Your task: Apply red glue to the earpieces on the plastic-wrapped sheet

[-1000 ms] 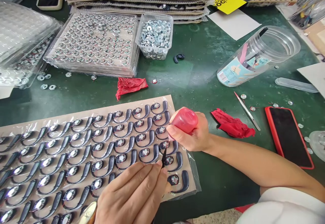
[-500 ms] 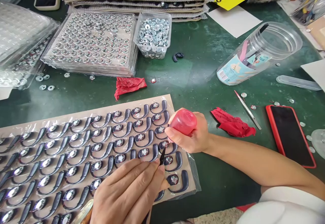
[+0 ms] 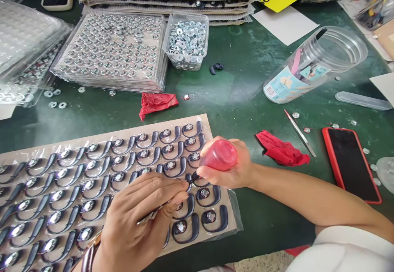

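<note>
My right hand (image 3: pixel 241 169) is wrapped round a soft red squeeze bottle (image 3: pixel 221 155), its nozzle end hidden behind the fingers. Dark tweezers (image 3: pixel 193 178) are pinched in my left hand (image 3: pixel 140 216), with their tip close to the right fingers and their rear end jutting out below the left palm. Both hands hover over a film-covered cardboard sheet (image 3: pixel 207 121) bearing rows of dark ear-hook shells, each with a round silvery part and thin wires. One ear-hook shell (image 3: pixel 215 200) lies just below the right hand. The shell at the tweezer tip is mostly covered.
Behind the sheet stand stacked clear trays (image 3: pixel 111 50) of round parts and a plastic tub (image 3: pixel 185 63) of metal washers. Red cloth scraps (image 3: pixel 158 105), loose tweezers (image 3: pixel 300 133), a red-cased phone (image 3: pixel 352 165) and a tilted clear jar (image 3: pixel 286 87) lie around.
My left hand has shifted left and turned, so the tweezers now lie flatter, their rear end showing. The right hand with the squeeze bottle has moved slightly down and tilted.
</note>
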The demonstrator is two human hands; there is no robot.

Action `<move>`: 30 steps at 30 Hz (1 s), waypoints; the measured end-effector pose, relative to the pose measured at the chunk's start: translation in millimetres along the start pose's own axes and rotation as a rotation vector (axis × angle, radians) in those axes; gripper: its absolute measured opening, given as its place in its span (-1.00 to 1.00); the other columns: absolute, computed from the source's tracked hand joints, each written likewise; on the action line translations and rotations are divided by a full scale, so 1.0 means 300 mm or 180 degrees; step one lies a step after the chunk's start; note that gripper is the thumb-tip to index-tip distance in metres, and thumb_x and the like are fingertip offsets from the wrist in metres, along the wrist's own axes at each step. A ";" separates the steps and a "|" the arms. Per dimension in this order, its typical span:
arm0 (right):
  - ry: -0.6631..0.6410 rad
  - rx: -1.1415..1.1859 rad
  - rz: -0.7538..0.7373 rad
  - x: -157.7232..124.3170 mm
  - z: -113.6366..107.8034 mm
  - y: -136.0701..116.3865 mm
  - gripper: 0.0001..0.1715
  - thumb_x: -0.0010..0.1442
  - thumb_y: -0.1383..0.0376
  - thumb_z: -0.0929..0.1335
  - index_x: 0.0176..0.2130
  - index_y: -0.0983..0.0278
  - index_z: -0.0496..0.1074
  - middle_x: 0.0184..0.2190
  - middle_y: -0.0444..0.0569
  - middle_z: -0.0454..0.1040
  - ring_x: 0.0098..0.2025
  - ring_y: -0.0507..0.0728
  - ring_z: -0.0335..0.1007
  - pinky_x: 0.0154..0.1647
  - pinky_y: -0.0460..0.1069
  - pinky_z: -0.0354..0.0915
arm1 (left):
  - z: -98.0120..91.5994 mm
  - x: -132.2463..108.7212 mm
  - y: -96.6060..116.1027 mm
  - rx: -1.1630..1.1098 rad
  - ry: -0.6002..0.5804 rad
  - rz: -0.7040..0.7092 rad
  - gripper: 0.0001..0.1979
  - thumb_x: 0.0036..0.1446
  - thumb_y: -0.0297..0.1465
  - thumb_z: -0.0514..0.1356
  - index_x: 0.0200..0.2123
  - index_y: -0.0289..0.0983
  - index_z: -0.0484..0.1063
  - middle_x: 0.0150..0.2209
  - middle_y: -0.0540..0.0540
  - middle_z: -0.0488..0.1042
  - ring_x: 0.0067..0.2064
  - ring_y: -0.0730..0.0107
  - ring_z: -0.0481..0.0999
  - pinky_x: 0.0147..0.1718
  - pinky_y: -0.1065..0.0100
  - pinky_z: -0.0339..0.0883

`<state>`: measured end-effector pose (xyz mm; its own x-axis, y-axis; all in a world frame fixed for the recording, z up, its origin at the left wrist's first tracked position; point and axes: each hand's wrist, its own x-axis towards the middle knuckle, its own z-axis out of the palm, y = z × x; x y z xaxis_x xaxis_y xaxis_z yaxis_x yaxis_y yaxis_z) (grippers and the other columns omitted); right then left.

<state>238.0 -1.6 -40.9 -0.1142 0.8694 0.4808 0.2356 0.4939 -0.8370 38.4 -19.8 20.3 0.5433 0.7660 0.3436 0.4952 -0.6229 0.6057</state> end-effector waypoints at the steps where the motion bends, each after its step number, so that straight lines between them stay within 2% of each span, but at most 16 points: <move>1: 0.0002 0.0016 -0.0004 -0.001 0.002 0.001 -0.75 0.04 0.19 0.46 -0.47 0.21 0.33 -0.58 -0.15 0.43 -0.59 0.01 0.36 -0.59 -0.08 0.32 | -0.001 -0.002 -0.003 0.0000 -0.0008 -0.0025 -0.86 0.14 -0.59 0.14 -0.32 -0.31 0.48 -0.36 0.02 0.57 -0.37 0.56 0.53 -0.27 0.48 0.42; 7: -0.0040 0.0055 0.0007 0.003 -0.001 -0.015 -0.75 0.00 0.17 0.48 -0.45 0.21 0.36 -0.60 -0.16 0.42 -0.58 0.03 0.37 -0.59 -0.07 0.34 | -0.004 -0.007 -0.020 0.0012 0.0046 -0.0128 -0.85 0.18 -0.55 0.12 -0.31 -0.26 0.47 -0.36 0.03 0.58 -0.38 0.52 0.54 -0.29 0.46 0.44; 10: -0.0148 0.0427 0.0539 0.027 -0.019 -0.028 -0.76 0.09 0.14 0.43 -0.41 0.24 0.38 -0.65 -0.18 0.39 -0.62 0.01 0.35 -0.60 -0.08 0.34 | -0.005 -0.007 -0.019 -0.0048 0.0065 -0.0132 -0.85 0.17 -0.56 0.12 -0.31 -0.27 0.47 -0.36 0.02 0.58 -0.39 0.53 0.54 -0.32 0.47 0.44; 13: -0.0152 0.0785 0.0855 0.067 -0.032 -0.015 -0.73 0.11 0.12 0.43 -0.39 0.26 0.38 -0.65 -0.17 0.39 -0.62 0.01 0.36 -0.61 -0.08 0.34 | -0.004 -0.020 -0.011 -0.0065 0.0037 0.0121 -0.83 0.17 -0.59 0.11 -0.29 -0.30 0.48 -0.33 -0.02 0.59 -0.36 0.52 0.55 -0.29 0.45 0.45; 18: 0.0062 0.0914 0.0964 0.103 -0.016 0.038 -0.80 0.15 0.19 0.41 -0.36 0.26 0.38 -0.63 -0.18 0.39 -0.61 0.02 0.41 -0.59 -0.08 0.37 | 0.006 -0.067 -0.018 0.0348 -0.0072 0.0697 -0.76 0.25 -0.56 0.03 -0.13 -0.39 0.48 -0.16 -0.13 0.58 -0.08 0.39 0.54 0.01 0.30 0.39; 21: 0.0034 0.0918 0.0954 0.092 -0.005 0.055 -0.81 0.15 0.20 0.41 -0.37 0.26 0.38 -0.61 -0.15 0.45 -0.60 0.03 0.42 -0.55 -0.07 0.37 | 0.020 -0.077 -0.040 0.0635 -0.0186 0.0898 -0.74 0.28 -0.51 0.02 -0.10 -0.41 0.48 -0.10 -0.15 0.56 0.00 0.35 0.51 0.12 0.27 0.31; 26: -0.0117 0.0622 0.0900 0.068 0.001 0.067 -0.79 0.08 0.19 0.45 -0.35 0.25 0.40 -0.60 -0.13 0.49 -0.57 0.05 0.44 -0.48 -0.04 0.40 | 0.060 -0.074 -0.044 0.0897 -0.0044 0.0944 -0.75 0.26 -0.53 0.03 -0.14 -0.41 0.49 -0.13 -0.14 0.57 -0.04 0.35 0.53 0.16 0.26 0.29; 30: -0.0144 0.0513 0.0755 0.071 0.006 0.066 -0.78 0.04 0.21 0.47 -0.33 0.25 0.42 -0.60 -0.14 0.49 -0.57 0.05 0.42 -0.51 -0.05 0.38 | 0.080 -0.067 -0.017 0.1622 0.0004 0.1524 -0.81 0.23 -0.55 0.07 -0.24 -0.43 0.49 -0.24 -0.13 0.59 -0.15 0.36 0.57 0.17 0.26 0.24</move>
<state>238.4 26.6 -47.7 -0.1182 0.9590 0.2575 0.1049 0.2699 -0.9571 41.1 -35.8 -7.0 0.7805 0.3887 0.4896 0.4581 -0.8886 -0.0247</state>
